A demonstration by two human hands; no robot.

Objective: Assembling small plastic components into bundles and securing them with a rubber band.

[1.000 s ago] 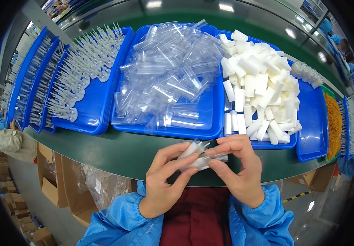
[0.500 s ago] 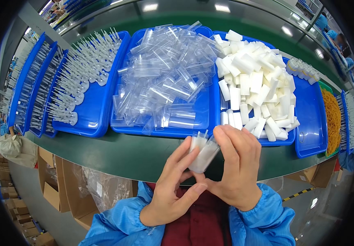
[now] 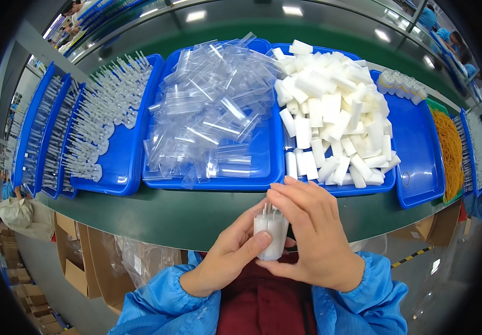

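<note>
Both hands held one small white block in a clear sleeve (image 3: 270, 234), just off the near edge of the green table (image 3: 157, 215). The left hand (image 3: 227, 262) pinched its lower side with the thumb. The right hand (image 3: 316, 234) curled around its top and back. The block stood upright, its long side running up and down, thin pins poking out on top. It might slip and drop, since only fingertips gripped it. Blue trays (image 3: 414, 162) sat beyond.

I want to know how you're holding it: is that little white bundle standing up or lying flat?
Standing up. The white bundle is upright between the left hand and right hand, thin ends poking up at its top.
</note>
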